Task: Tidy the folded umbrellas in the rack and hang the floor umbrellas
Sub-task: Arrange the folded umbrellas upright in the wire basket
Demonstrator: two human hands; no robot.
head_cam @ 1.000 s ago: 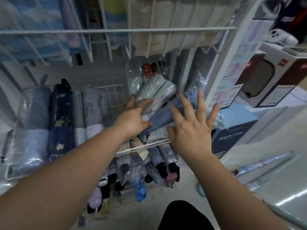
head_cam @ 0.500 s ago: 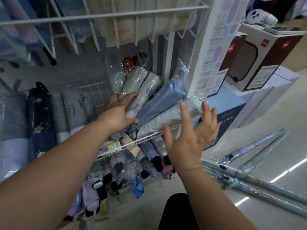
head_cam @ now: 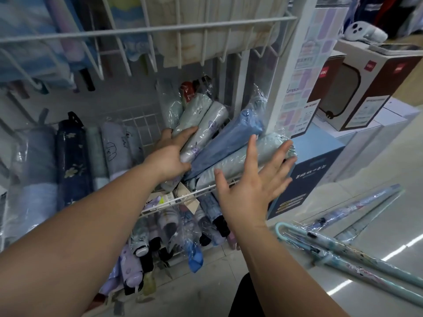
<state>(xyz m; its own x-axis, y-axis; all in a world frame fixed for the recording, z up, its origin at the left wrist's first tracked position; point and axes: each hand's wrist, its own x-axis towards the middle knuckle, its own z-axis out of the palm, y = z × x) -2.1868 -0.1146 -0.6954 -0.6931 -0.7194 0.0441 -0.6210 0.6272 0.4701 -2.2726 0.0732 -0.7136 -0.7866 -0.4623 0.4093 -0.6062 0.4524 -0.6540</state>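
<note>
A white wire rack holds several folded umbrellas in clear plastic sleeves. My left hand grips a pale grey folded umbrella that leans to the right in the middle basket. Beside it lie a blue folded umbrella and a pale green one, both slanting out past the rack's right post. My right hand is spread open, fingers straight, at the pale green umbrella. Long floor umbrellas in plastic lie on the floor at the lower right, one with a teal hooked handle.
Neat folded umbrellas stand in a row at the basket's left. More umbrellas hang from the upper basket and the lower tier. Stacked boxes stand to the right of the rack on the shiny floor.
My right hand has drawn back from the blue umbrella and moved lower right to the pale green one. My left hand stays on the grey umbrella. The view has shifted right, showing the floor umbrellas.
</note>
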